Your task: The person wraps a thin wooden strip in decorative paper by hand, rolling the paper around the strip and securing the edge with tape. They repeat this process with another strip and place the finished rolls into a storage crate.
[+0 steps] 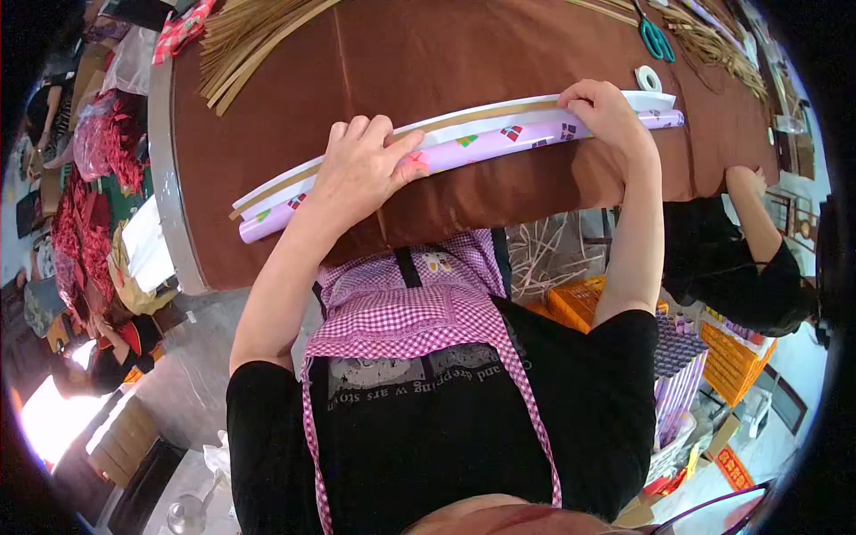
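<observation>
A long sheet of purple wrapping paper with small coloured gift pictures lies partly rolled across the brown-covered table, its white inner side showing along the far edge. On that white side runs a thin, flat tan strip, nearly the full length of the paper. My left hand grips the paper left of its middle, thumb and fingers pressed over the roll and strip. Towards the right end, my right hand is bent over the far edge, fingers closed on the paper and strip. Its fingertips are partly hidden.
A white tape roll lies just beyond the paper's right end, with teal-handled scissors farther back. Bundled tan strips sit at the far left. Another person's arm rests at the table's right. Orange crates stand below.
</observation>
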{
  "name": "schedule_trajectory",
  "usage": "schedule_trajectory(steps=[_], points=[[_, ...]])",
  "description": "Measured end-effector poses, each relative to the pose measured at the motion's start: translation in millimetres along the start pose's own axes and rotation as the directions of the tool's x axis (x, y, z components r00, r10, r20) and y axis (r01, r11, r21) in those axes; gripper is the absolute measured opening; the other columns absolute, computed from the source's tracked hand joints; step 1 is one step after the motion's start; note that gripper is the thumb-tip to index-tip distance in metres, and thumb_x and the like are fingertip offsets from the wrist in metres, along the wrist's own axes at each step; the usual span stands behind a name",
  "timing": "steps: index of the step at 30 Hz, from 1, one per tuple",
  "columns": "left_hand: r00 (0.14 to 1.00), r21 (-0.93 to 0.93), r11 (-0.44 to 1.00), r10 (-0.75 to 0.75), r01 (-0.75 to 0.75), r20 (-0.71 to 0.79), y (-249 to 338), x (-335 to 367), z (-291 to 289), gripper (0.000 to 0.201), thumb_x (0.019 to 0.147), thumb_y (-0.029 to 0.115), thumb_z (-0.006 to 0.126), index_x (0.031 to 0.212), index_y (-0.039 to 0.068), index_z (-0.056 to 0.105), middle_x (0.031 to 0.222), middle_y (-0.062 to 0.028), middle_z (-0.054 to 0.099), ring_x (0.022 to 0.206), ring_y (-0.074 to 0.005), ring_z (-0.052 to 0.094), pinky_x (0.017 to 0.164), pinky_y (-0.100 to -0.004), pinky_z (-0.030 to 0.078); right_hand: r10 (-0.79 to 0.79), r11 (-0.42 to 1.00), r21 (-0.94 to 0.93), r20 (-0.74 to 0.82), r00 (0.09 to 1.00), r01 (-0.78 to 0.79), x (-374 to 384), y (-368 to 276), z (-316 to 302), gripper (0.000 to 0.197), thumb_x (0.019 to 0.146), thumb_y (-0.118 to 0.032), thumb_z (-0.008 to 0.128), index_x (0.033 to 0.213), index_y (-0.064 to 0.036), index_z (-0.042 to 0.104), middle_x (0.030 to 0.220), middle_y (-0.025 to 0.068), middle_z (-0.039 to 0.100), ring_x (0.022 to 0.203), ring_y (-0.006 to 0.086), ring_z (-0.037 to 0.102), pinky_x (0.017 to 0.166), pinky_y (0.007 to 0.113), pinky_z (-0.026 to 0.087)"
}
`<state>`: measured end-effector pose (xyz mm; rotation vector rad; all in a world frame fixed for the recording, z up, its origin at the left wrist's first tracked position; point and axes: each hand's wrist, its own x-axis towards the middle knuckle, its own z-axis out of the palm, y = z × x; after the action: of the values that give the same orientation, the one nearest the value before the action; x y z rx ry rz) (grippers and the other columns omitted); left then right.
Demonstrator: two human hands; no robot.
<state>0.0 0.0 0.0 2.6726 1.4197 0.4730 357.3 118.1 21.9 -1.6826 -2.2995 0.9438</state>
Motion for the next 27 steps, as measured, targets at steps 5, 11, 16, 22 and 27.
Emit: schedule_trajectory(steps=[5,11,16,22,27], points=[[0.999,0.015,1.000,0.002,-0.001,-0.034,1,5,2,0.046,0.088,0.049,0.063,0.116,0.014,0.073,0.089,-0.0038,0.052,0.087,-0.0230,0.050,0.076,-0.0380,0.037,-0.001,1.000,0.015,-0.073,0.997,0.002,-1,1,-1,0.018,0.086,-0.008,0.058,0.094,0.0030,0.071,0.086,0.0131,0.071,0.083,0.0209,0.065,0.076,0.034,0.051],[1.000,0.007,1.000,0.009,-0.009,-0.028,1,3,1,0.047,0.087,0.049,0.063,0.116,0.013,0.073,0.088,-0.0036,0.052,0.087,-0.0224,0.050,0.076,-0.0380,0.037,0.020,0.997,-0.071,-0.085,0.996,-0.026,3,-4,5,0.020,0.086,-0.009,0.057,0.092,0.0017,0.071,0.086,0.0166,0.071,0.083,0.0278,0.068,0.078,0.038,0.052],[0.996,-0.027,0.999,-0.041,0.043,0.080,1,2,-3,0.045,0.091,0.044,0.061,0.124,0.014,0.068,0.097,-0.0070,0.055,0.094,-0.0258,0.052,0.081,-0.0393,0.038,0.012,0.973,-0.227,-0.134,0.991,-0.043,5,-16,14,0.021,0.086,-0.011,0.055,0.090,-0.0004,0.072,0.090,0.0185,0.071,0.088,0.0334,0.068,0.080,0.041,0.052],[1.000,-0.008,1.000,-0.014,0.014,0.001,0,4,-2,0.048,0.090,0.051,0.059,0.117,0.013,0.072,0.087,-0.0036,0.051,0.086,-0.0223,0.050,0.076,-0.0378,0.037,-0.132,0.906,-0.422,-0.277,0.952,0.003,-1,-13,32,0.017,0.087,-0.013,0.054,0.084,-0.0050,0.069,0.087,0.0130,0.071,0.089,0.0336,0.066,0.084,0.045,0.043],[0.998,-0.027,0.999,-0.028,0.029,0.059,-1,12,-4,0.050,0.091,0.052,0.057,0.120,0.014,0.071,0.087,-0.0047,0.051,0.087,-0.0232,0.050,0.076,-0.0378,0.037,-0.190,0.886,-0.464,-0.348,0.918,0.008,-1,-10,39,0.015,0.087,-0.013,0.054,0.081,-0.0066,0.067,0.085,0.0111,0.069,0.088,0.0320,0.065,0.083,0.045,0.042]])
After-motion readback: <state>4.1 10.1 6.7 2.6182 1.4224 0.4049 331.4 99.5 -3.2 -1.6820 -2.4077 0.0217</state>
